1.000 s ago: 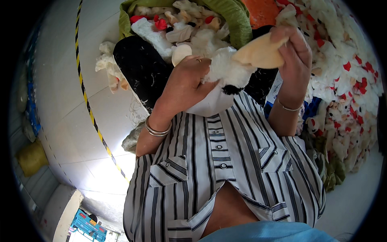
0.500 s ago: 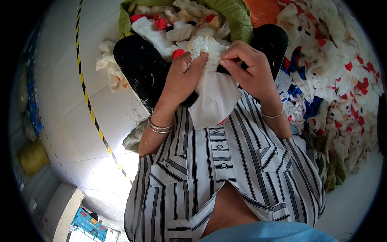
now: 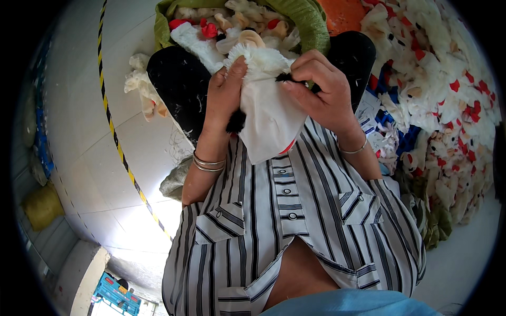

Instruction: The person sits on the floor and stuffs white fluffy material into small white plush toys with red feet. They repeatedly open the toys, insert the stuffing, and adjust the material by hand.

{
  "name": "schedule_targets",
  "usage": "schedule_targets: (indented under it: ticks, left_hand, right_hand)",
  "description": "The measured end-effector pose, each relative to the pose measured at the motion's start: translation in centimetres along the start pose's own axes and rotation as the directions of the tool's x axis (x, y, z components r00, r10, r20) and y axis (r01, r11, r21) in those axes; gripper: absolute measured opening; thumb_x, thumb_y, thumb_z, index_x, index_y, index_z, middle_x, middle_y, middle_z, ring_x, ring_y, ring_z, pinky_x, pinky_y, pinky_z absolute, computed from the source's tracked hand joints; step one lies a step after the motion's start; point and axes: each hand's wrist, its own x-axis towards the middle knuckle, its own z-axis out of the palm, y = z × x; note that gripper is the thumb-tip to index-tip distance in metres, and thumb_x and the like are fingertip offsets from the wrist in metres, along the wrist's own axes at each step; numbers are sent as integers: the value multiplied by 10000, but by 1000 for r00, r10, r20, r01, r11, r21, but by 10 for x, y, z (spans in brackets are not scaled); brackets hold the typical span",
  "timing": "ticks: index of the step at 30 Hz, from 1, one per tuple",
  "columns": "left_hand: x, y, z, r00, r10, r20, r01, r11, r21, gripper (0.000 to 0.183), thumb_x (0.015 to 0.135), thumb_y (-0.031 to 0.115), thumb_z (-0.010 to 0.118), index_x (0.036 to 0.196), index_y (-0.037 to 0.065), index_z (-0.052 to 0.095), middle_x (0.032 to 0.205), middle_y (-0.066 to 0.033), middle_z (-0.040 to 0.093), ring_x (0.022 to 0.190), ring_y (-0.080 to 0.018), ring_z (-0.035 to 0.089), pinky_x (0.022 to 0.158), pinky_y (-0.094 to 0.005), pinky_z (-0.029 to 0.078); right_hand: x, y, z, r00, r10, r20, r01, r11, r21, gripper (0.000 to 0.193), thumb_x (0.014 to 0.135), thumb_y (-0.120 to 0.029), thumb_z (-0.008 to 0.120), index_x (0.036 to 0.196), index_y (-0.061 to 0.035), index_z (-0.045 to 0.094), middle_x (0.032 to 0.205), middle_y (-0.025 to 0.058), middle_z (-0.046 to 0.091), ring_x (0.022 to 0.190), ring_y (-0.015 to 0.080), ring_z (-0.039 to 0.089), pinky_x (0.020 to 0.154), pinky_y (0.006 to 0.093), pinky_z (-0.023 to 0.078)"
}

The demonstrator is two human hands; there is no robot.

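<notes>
An unstuffed plush toy skin [image 3: 271, 118] hangs between my hands over my lap, its smooth white backing facing me. White fur fringes its top edge, and a beige flap sticks up above. My left hand [image 3: 225, 95] is closed on its upper left side, thumb on top by the fur. A black fuzzy piece [image 3: 235, 121] pokes out below that hand. At the upper right, my right hand [image 3: 327, 95] pinches another black fuzzy piece [image 3: 287, 78] at the skin's edge. A bit of red shows at the lower hem.
Beyond my knees stands a green woven sack [image 3: 311, 26] holding similar white, beige and red plush pieces. A large heap of such pieces [image 3: 453, 126] covers the floor at right. An orange surface [image 3: 341, 17] lies behind. Yellow-black tape [image 3: 113, 129] runs along the tiled floor at left.
My hands have moved apart, the left one going leftward. The gathered furry top is now spread wider, and my right fingers have shifted to the black fuzzy piece.
</notes>
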Motion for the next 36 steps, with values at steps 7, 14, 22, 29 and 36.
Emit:
schedule_targets:
  ticks: [7,14,22,29,36]
  left_hand:
    - [-20,14,-4,904,34,427,-83,992,97,351,894,229,694,1136,-18,636,1033,-37,686,919,-94,619,847,-256,492]
    - [-11,2,18,999,13,51,-10,999,-54,297,903,235,678,1082,2,631,949,-27,667,856,-88,611,780,-238,484]
    - [-14,11,28,999,-20,-33,16,992,-126,307,971,303,556,1089,26,615,936,-17,645,785,-77,599,677,-220,487]
    - [-16,5,32,994,106,-8,-106,993,-58,282,943,278,626,1060,22,631,925,-9,660,822,-73,600,711,-226,497]
    - [-11,11,11,991,97,-94,-117,967,-228,356,922,250,640,1154,-17,603,1060,-72,662,932,-124,634,827,-270,502]
  right_hand:
    - [7,14,-21,980,184,-71,-190,978,-85,190,781,-25,741,785,-3,553,750,46,564,663,132,558,598,264,455]
    - [8,-28,-1,932,126,339,-129,992,-15,342,723,-206,821,863,-25,567,729,45,552,580,110,504,527,224,410]
    - [-1,-6,35,977,175,119,-146,964,-221,415,816,-383,720,750,-16,536,645,127,535,576,297,551,543,402,428]
    - [-1,1,29,931,325,166,-351,921,169,331,972,-199,566,730,25,539,572,105,443,496,182,406,480,321,344]
    - [-9,37,-24,839,528,131,-543,795,271,324,1005,-218,512,797,17,589,701,-20,533,611,48,437,549,204,358]
